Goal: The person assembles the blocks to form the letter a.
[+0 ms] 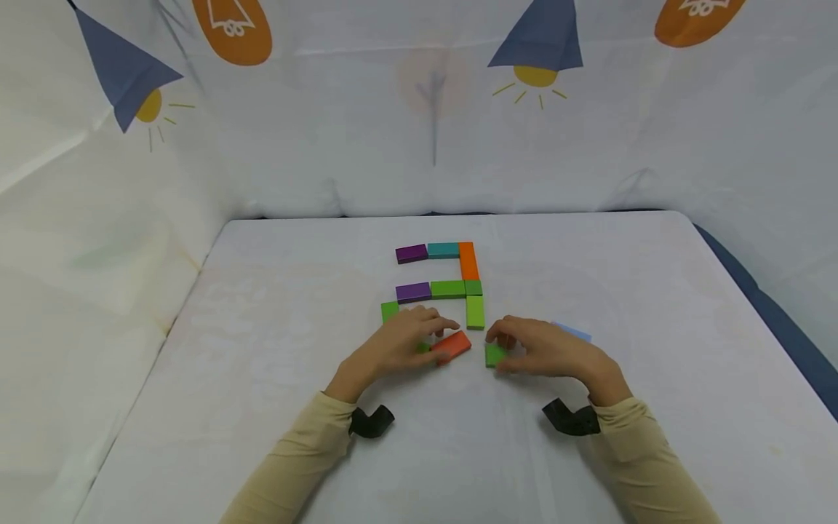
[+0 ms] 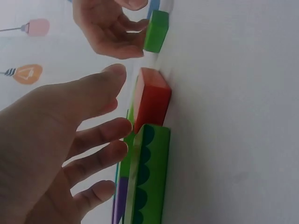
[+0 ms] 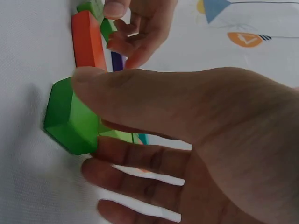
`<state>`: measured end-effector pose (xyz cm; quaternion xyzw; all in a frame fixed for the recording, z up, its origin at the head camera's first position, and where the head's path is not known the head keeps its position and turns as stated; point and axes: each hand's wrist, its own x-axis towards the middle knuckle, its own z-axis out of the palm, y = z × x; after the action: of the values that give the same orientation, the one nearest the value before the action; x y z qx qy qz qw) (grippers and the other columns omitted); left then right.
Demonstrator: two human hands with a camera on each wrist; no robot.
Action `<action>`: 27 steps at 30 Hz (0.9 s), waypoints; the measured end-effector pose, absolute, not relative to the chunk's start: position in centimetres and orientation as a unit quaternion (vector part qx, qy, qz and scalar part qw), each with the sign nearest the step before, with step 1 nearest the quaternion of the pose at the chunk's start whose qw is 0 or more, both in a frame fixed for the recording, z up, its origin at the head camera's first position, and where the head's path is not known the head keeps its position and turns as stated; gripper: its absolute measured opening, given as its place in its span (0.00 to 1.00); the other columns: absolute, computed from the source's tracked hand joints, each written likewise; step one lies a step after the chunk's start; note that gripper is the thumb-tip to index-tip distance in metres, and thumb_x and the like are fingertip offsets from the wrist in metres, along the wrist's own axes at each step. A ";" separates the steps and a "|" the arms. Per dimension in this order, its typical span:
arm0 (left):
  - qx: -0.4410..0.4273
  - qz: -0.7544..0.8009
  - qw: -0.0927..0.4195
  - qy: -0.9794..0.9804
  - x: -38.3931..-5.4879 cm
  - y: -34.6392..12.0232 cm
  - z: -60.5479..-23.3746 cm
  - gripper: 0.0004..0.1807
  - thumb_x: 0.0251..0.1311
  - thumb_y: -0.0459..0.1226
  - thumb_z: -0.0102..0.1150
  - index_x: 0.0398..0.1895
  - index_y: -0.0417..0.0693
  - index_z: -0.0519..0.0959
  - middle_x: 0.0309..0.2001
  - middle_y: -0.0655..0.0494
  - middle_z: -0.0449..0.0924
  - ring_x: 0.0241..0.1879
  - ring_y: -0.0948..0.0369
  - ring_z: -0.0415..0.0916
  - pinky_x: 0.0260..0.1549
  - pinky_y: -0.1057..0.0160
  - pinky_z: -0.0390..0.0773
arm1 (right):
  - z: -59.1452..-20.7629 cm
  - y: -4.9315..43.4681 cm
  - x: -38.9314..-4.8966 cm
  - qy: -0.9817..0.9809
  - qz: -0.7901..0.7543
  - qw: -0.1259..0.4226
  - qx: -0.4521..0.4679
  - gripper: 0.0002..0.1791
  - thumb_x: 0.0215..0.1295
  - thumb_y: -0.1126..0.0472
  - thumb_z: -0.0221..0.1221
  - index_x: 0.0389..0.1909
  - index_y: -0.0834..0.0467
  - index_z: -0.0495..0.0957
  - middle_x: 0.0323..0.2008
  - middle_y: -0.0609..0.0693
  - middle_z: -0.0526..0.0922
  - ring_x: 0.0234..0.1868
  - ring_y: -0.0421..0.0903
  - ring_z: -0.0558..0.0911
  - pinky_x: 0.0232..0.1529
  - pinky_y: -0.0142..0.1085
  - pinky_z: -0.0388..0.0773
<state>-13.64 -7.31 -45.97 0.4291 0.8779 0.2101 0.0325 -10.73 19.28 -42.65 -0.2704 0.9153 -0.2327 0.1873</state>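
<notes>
My right hand (image 1: 553, 351) pinches a small green block (image 1: 494, 355) between thumb and fingers at the table surface, just right of an orange-red block (image 1: 458, 344). Over the left end of that orange-red block hovers my left hand (image 1: 402, 340), its fingers loosely bent and holding nothing. In the left wrist view, a green block with dark scallops (image 2: 156, 172) lies end to end with the orange-red one, and the left fingers are beside them. From the head view the left hand hides most of this scalloped block.
Beyond the hands, flat blocks form a bent line: purple (image 1: 411, 253), teal (image 1: 443, 250), orange (image 1: 468, 260), greens (image 1: 448, 289) and violet (image 1: 413, 292). A light blue block (image 1: 576, 332) lies partly behind the right hand. White patterned fabric (image 1: 366, 145) hangs behind the white table (image 1: 275, 291).
</notes>
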 end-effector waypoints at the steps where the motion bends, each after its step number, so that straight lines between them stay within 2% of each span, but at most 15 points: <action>1: 0.426 0.206 0.036 0.880 -13.5 -7.3 -46.0 0.21 0.58 0.49 0.61 0.55 0.57 0.77 0.36 0.62 0.76 0.37 0.66 0.68 0.39 0.67 0.70 | -42.6 19.3 -10.7 0.915 -0.230 0.194 -0.268 0.20 0.55 0.53 0.66 0.48 0.51 0.74 0.39 0.42 0.77 0.42 0.41 0.75 0.45 0.37 0.75; 5: 0.421 0.190 0.042 0.886 -13.3 -7.2 -46.1 0.23 0.58 0.51 0.61 0.56 0.58 0.77 0.39 0.63 0.76 0.38 0.67 0.67 0.39 0.66 0.69 | -42.7 19.2 -10.6 0.916 -0.225 0.200 -0.266 0.21 0.53 0.54 0.68 0.46 0.51 0.74 0.37 0.42 0.76 0.40 0.40 0.74 0.44 0.37 0.75; 10: 0.426 0.186 0.043 0.884 -13.1 -7.3 -46.1 0.23 0.57 0.50 0.62 0.56 0.58 0.76 0.42 0.63 0.78 0.41 0.66 0.69 0.41 0.65 0.70 | -42.9 19.0 -10.6 0.919 -0.217 0.178 -0.277 0.18 0.53 0.57 0.67 0.44 0.52 0.74 0.34 0.42 0.76 0.37 0.39 0.74 0.41 0.34 0.74; 20: 0.429 0.189 0.057 0.881 -13.1 -7.4 -46.0 0.23 0.56 0.51 0.63 0.56 0.58 0.77 0.38 0.63 0.76 0.37 0.66 0.66 0.38 0.67 0.67 | -43.7 18.2 -10.8 0.929 -0.211 0.110 -0.284 0.15 0.54 0.59 0.66 0.42 0.55 0.74 0.34 0.44 0.77 0.37 0.40 0.75 0.40 0.35 0.76; 27: 0.434 0.186 0.052 0.880 -13.2 -7.4 -46.2 0.23 0.56 0.51 0.63 0.56 0.59 0.77 0.36 0.64 0.76 0.36 0.66 0.66 0.36 0.68 0.67 | -44.0 17.8 -11.1 0.932 -0.214 0.086 -0.279 0.16 0.54 0.59 0.67 0.41 0.55 0.74 0.36 0.45 0.78 0.38 0.41 0.76 0.41 0.36 0.77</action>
<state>-13.24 -7.42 -46.17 0.4338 0.8801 0.1857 0.0523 -11.13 17.83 -44.00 -0.2792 0.9320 -0.2144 0.0859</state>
